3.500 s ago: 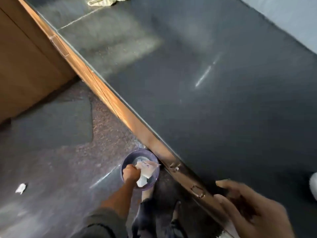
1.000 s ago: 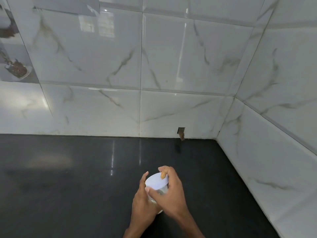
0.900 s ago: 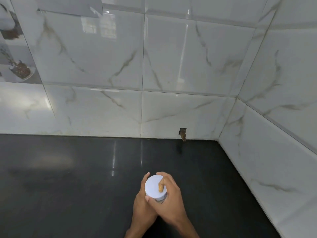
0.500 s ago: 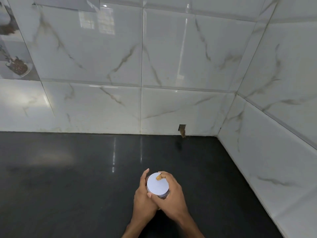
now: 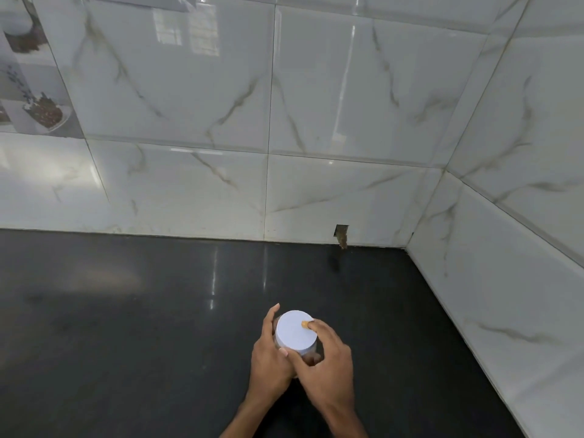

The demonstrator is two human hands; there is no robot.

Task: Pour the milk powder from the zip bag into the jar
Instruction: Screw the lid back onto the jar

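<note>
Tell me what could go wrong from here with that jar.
1. The right hand curls round the white lid; a crooked twist may leave it badly seated, so powder could leak later.
2. Only the left hand steadies the jar; if that grip slips, the jar could tip onto the hard black counter.
3. The lid hides the inside, so how full the jar is cannot be checked.
</note>
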